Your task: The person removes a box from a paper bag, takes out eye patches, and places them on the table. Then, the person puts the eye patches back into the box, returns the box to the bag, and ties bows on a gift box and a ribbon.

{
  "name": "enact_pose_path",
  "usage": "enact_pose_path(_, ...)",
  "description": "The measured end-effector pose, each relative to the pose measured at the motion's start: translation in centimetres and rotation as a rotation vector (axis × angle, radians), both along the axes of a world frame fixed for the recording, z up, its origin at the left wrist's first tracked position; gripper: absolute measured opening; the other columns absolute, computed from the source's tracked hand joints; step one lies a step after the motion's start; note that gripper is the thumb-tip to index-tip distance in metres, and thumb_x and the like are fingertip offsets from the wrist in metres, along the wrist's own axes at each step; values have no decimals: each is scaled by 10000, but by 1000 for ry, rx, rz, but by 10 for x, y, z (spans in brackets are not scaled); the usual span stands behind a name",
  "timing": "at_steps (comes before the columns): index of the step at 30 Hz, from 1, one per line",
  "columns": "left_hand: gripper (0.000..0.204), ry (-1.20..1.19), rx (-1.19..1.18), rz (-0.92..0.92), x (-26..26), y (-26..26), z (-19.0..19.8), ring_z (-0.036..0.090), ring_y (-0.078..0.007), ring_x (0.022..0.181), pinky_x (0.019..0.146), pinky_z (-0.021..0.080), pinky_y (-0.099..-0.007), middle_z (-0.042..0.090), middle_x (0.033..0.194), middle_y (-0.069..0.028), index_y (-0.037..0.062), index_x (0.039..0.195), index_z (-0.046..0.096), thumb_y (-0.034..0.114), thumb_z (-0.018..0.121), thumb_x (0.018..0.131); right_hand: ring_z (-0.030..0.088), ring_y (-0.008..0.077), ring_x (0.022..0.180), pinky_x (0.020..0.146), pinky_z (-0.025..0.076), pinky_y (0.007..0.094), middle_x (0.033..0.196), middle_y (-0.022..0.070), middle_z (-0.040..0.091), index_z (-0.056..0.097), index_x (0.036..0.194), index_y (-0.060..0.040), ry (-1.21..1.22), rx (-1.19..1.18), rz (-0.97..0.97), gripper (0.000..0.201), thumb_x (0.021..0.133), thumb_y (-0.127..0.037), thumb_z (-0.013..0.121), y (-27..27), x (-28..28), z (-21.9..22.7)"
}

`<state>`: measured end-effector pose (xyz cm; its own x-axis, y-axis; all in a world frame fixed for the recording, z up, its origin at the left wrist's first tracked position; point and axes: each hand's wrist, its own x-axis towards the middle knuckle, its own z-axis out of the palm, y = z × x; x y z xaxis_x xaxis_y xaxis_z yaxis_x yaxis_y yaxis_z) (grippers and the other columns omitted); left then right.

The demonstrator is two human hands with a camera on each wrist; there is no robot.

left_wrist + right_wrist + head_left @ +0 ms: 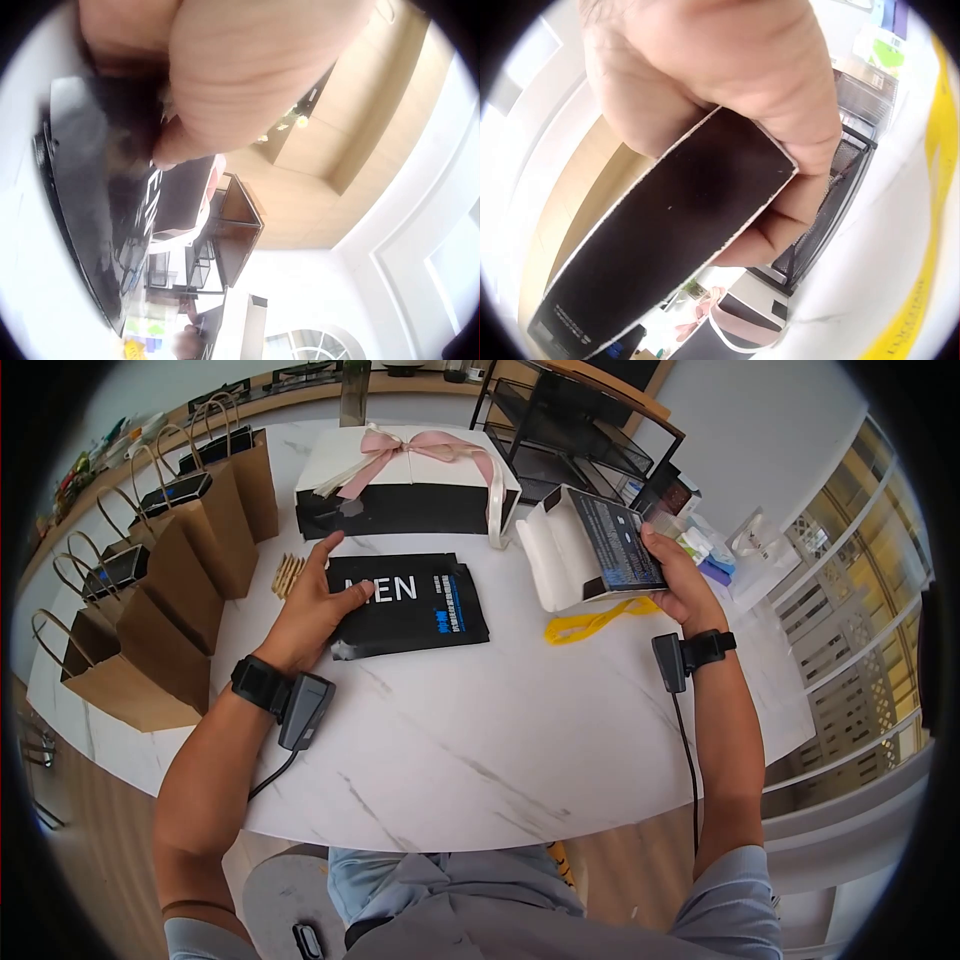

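Observation:
My left hand [308, 610] lies at the left side of several stacked black sachets [445, 580] lettered "MEN". Its thumb presses on the top sachet and its index finger stretches past their upper corner; the other fingers are hidden. My right hand [685, 578] grips a black-and-white carton [625, 545] by its right end, thumb on the printed face and fingers curled behind. The carton is tilted, and its white inner side faces left. In the right wrist view, a narrow black side of the carton [660, 225] shows under the hand.
Brown paper bags [150, 650] with handles stand in a row on the left. A white-and-black gift box [400, 500] with a pink bow sits behind the sachets. A yellow ribbon [600, 622] lies below the carton. At the back stands a black mesh rack [570, 430].

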<state>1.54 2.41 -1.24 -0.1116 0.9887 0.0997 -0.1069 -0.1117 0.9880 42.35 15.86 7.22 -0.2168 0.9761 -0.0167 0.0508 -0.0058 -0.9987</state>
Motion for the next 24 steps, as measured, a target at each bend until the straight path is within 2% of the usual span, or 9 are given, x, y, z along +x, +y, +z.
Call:
enact_pose_path(4,683,73,157,-38,-6,6,-8,497,-191,1280,1036,503,-308,373,1471,-166,82,1546,298,-34,613,952,681,116,872,794,582,310,1041,38,702,631,1192,-35,-81,-78,54,446,1007,-439,595,6,-7,-11)
enact_pose_path(8,683,-2,22,-38,-4,3,-2,516,-180,1256,1041,507,-315,408,1447,-142,100,1539,316,-48,615,943,678,128,867,784,570,308,1055,36,705,630,1213,-51,-199,-89,-12,459,1019,-461,562,19,-14,-17)
enact_pose_path(13,718,56,86,-36,-1,-1,1,514,-171,1255,1014,515,-304,446,1422,-131,103,1535,328,20,692,922,596,163,1123,991,387,531,1205,62,667,571,1334,-73,-402,-137,-80,513,1023,-479,537,43,-9,-20)
enact_pose_path(14,685,82,74,-72,-1,-2,4,490,-191,1299,1053,478,-322,437,1456,-128,101,1516,368,54,706,922,596,163,1123,991,387,531,1205,62,667,571,1334,-73,-402,-141,-78,513,1023,-479,537,49,-4,-23)
enact_pose_path(16,655,109,59,-108,-3,0,2,466,-212,1344,1093,441,-339,428,1491,-125,98,1497,408,88,720,922,695,109,853,704,574,272,1038,41,710,601,1249,-45,-405,-90,-84,402,1029,-381,577,56,1,-28)
enact_pose_path(18,484,494,306,116,-6,5,-4,389,-242,1435,1160,338,-373,418,1539,-119,83,1386,557,153,717,935,686,135,953,798,570,310,1082,54,700,601,1254,-39,-374,-114,-32,365,1025,-324,588,75,18,-37)
enact_pose_path(21,341,488,310,74,-11,7,-7,314,-247,1489,1181,286,-392,513,1481,-114,86,1271,657,225,691,961,662,286,1077,963,496,376,1165,181,685,638,1187,5,-1177,536,-119,334,949,-229,654,75,31,-47)
enact_pose_path(22,341,489,313,79,-12,9,-8,314,-247,1489,1181,286,-392,513,1481,-114,86,1271,657,225,691,961,662,286,1077,963,496,376,1165,181,685,638,1187,5,-1175,542,-119,334,949,-229,654,70,25,-47)
enact_pose_path(24,285,424,310,88,-13,12,-10,433,-237,1416,1143,340,-366,661,1289,-119,74,1201,693,268,641,997,660,345,1074,963,500,411,1189,198,666,633,1191,0,-1054,1028,-117,309,941,-180,663,51,-4,-39)
